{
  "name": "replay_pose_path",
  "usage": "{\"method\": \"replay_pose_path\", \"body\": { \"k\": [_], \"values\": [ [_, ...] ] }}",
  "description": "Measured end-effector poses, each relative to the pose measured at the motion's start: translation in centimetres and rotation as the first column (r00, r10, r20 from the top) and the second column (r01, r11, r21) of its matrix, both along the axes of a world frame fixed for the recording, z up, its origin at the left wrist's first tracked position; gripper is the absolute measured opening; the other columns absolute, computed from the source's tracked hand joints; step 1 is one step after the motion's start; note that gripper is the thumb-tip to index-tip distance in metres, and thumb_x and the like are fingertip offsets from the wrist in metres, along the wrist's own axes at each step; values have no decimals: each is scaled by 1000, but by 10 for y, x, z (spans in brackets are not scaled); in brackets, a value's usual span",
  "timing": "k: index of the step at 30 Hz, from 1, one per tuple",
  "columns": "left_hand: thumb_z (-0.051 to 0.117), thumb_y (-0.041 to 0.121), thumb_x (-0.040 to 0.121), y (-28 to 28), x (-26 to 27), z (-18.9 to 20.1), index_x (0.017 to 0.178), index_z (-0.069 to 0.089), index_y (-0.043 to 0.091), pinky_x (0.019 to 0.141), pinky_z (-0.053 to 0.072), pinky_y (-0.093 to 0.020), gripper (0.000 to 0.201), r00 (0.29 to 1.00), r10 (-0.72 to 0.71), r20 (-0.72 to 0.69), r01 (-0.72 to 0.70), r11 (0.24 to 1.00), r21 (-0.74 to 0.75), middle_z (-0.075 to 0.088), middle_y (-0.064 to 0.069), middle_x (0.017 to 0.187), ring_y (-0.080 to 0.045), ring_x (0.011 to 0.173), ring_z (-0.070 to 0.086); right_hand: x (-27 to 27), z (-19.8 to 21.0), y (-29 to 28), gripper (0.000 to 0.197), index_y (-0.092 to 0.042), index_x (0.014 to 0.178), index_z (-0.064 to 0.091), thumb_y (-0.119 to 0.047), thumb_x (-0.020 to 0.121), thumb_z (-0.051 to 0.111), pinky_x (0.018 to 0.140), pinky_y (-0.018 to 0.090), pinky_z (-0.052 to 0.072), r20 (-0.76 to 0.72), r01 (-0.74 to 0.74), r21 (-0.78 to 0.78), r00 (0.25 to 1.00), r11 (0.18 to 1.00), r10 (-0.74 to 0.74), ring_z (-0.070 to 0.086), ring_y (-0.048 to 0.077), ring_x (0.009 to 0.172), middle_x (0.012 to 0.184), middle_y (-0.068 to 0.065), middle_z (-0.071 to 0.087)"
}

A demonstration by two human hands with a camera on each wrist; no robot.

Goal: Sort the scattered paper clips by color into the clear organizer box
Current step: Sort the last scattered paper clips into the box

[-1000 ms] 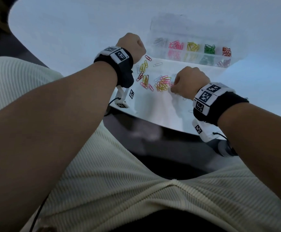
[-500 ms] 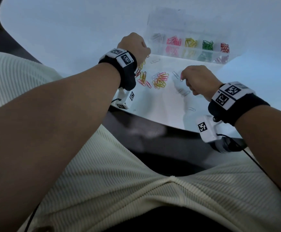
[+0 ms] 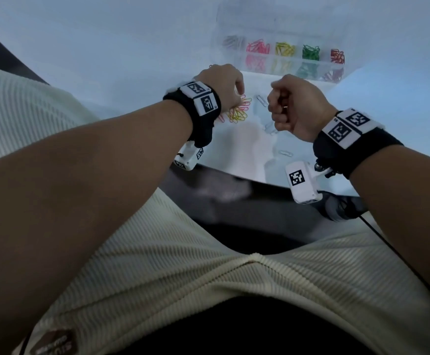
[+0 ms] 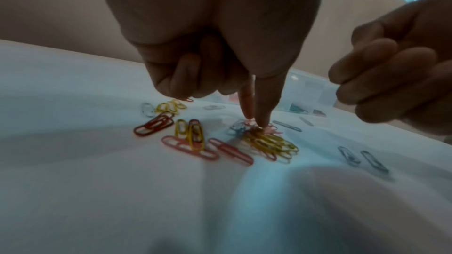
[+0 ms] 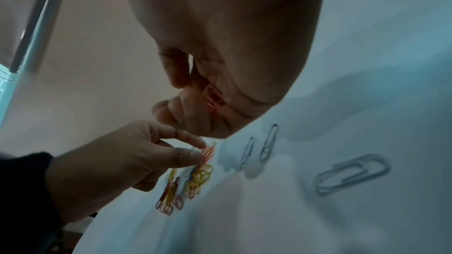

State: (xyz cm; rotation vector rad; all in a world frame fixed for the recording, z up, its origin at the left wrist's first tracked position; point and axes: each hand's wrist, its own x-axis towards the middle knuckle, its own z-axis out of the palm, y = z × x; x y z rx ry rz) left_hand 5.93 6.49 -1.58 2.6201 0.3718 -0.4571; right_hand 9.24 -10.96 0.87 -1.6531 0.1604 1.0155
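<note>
The clear organizer box (image 3: 280, 63) stands at the back, with silver, pink, yellow, green and red clips in separate compartments. A loose pile of yellow and pink paper clips (image 3: 239, 114) lies on the white table. My left hand (image 3: 240, 99) reaches down into it, and thumb and index finger pinch pink clips (image 4: 259, 127) at the pile's far end. More red, pink and yellow clips (image 4: 193, 142) lie left of it. My right hand (image 3: 278, 108) hovers as a fist to the right of the pile, with pink clips (image 5: 213, 101) held in its palm.
Silver clips (image 3: 261, 99) lie scattered under and near the right hand, one (image 3: 285, 152) close to the table's front edge (image 3: 234, 175). In the right wrist view a large silver clip (image 5: 352, 173) lies nearest. My lap is below the edge.
My left hand has come down from the far side onto the yellow and pink pile. My right hand has lifted off the table and curled into a fist.
</note>
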Motion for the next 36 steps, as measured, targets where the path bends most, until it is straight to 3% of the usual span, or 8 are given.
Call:
{"method": "replay_pose_path", "body": {
  "k": [2, 5, 10, 15, 19, 24, 29, 36],
  "values": [
    [68, 34, 80, 0, 0, 0, 97, 70, 30, 70, 41, -26, 17, 1000, 17, -1, -17, 1000, 4, 66, 6, 106, -16, 84, 57, 2, -1, 6, 39, -16, 56, 55, -36, 90, 58, 44, 24, 23, 244, -113, -249, 954, 962, 175, 30, 11, 39, 50, -4, 37],
    [70, 34, 80, -2, 1, 2, 94, 72, 28, 66, 41, -25, 16, 999, 36, -15, -36, 999, -13, 68, 4, 102, -17, 81, 60, 3, -10, 14, 22, -21, 76, 70, -41, 85, 68, 50, 19, 34, 443, -232, -554, 731, 799, 520, 47, 1, 48, 58, -11, 53],
    [70, 27, 82, 2, 2, 4, 90, 76, 25, 51, 38, -19, 10, 994, 100, -34, -103, 990, -98, 68, 6, 85, -9, 62, 57, 0, -20, 29, 21, -31, 102, 74, -42, 84, 70, 76, 31, 52, 432, -253, -713, 576, 654, 694, 63, 22, 80, 102, 2, 71],
    [72, 27, 81, 7, 2, 8, 86, 76, 24, 55, 37, -18, 7, 988, 152, -42, -156, 979, -129, 68, 8, 82, -9, 74, 58, -3, -17, 39, 18, -29, 99, 75, -39, 86, 66, 65, 27, 44, 365, -244, -798, 533, 551, 764, 60, 24, 70, 81, 2, 64],
    [74, 25, 82, 9, 3, 20, 85, 75, 20, 50, 35, -15, 6, 980, 196, -39, -199, 951, -237, 56, 13, 63, -2, 59, 51, 2, -16, 31, 16, -22, 92, 74, -34, 87, 63, 69, 30, 50, 413, -195, -725, 644, 661, 644, 62, 21, 77, 83, 0, 65],
    [51, 18, 90, -1, 8, 49, 72, 53, 14, 43, 30, -21, 19, 942, 232, -241, -315, 855, -411, 43, 3, 61, -11, 48, 36, 8, -1, 15, 21, -19, 63, 39, -13, 82, 43, 45, 25, 24, 276, 68, -259, 961, 964, 6, 27, 15, 44, 50, -4, 37],
    [30, 23, 77, -12, 10, 69, 57, 25, 22, 47, 7, -21, 20, 859, 261, -441, -508, 542, -669, 17, 4, 54, -13, 49, 7, 18, 21, 7, 29, -23, 58, 23, -14, 83, 33, 43, 23, 10, 100, 169, -14, 981, 985, -167, 7, 16, 49, 50, -4, 18],
    [37, 22, 96, -8, 24, 65, 62, 27, 22, 42, 9, -19, 35, 855, 308, -418, -507, 323, -799, 18, 4, 53, -11, 44, 9, 35, 50, 20, 27, -18, 65, 36, -13, 90, 44, 45, 26, 16, 158, 252, 95, 951, 963, -264, 16, 17, 50, 54, 1, 32]
  ]
}}
